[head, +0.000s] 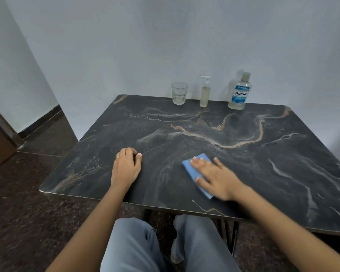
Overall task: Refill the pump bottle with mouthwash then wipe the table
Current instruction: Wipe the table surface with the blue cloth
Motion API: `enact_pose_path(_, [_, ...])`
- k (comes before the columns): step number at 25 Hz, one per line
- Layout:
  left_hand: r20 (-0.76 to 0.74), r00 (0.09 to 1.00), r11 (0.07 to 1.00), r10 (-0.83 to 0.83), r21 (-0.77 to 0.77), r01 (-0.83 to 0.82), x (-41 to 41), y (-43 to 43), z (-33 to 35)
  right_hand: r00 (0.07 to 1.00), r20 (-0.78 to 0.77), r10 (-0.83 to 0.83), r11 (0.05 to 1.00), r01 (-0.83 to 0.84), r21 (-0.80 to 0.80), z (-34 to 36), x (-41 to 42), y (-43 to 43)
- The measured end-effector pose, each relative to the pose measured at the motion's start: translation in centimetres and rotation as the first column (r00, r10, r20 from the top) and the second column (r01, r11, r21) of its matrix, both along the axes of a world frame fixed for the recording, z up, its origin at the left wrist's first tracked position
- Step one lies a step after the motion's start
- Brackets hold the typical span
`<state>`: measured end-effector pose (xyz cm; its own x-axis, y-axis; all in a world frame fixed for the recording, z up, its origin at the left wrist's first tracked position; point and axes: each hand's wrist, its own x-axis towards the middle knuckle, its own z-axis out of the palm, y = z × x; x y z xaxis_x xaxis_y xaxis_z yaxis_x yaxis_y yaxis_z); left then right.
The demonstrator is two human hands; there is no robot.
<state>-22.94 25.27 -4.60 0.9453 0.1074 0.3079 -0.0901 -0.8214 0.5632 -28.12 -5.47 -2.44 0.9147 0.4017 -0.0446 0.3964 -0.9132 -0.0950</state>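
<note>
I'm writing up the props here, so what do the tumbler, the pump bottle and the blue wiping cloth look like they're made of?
Tumbler: clear glass by the look, thick base, faceted wall; hard plastic is possible. Pump bottle: translucent plastic probably, with an opaque white pump head, pale yellowish liquid showing through. Blue cloth: matte, soft, folded flat under the right hand, likely microfibre or similar.

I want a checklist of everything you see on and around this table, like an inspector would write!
Surface: dark marbled table, no spills visible.
Job's things: pump bottle with cap on, mouthwash bottle capped, both upright at the far edge; blue cloth flat on the table.
Clutter: glass tumbler left of the pump bottle.
Grippers: right hand flat on the cloth; left hand resting on the table, holding nothing.
Cables: nothing seen.
Surroundings: pale wall, dark speckled floor.
</note>
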Motion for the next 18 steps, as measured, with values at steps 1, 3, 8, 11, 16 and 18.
enact_pose_path(1, [-0.004,1.0,1.0,0.004,0.011,-0.004,0.0,-0.1,0.1,0.996,0.004,-0.091,0.995,0.091,-0.029,0.1,1.8,-1.9])
enact_pose_path(3, [0.002,1.0,0.999,0.009,0.037,-0.009,0.0,-0.3,0.1,0.957,-0.028,-0.289,0.957,0.288,-0.038,0.3,5.3,-4.4])
enact_pose_path(8, [0.002,1.0,0.999,0.023,0.041,-0.023,0.1,-0.4,0.1,0.9,-0.098,-0.426,0.905,0.425,-0.033,0.5,10.5,1.0])
enact_pose_path(11, [0.002,1.0,0.999,0.019,0.026,-0.019,0.0,-0.3,0.1,0.973,-0.091,-0.212,0.977,0.213,0.0,0.1,8.4,6.6])
enact_pose_path(16, [0.008,1.0,0.999,0.0,0.05,0.0,0.6,0.4,0.3,0.987,-0.017,0.16,0.985,-0.159,0.065,-0.6,-1.0,7.4])
enact_pose_path(18, [0.007,0.999,0.991,-0.042,0.124,0.041,1.2,1.4,0.7,0.992,0.003,0.129,0.99,-0.129,0.052,-0.4,-1.9,3.9])
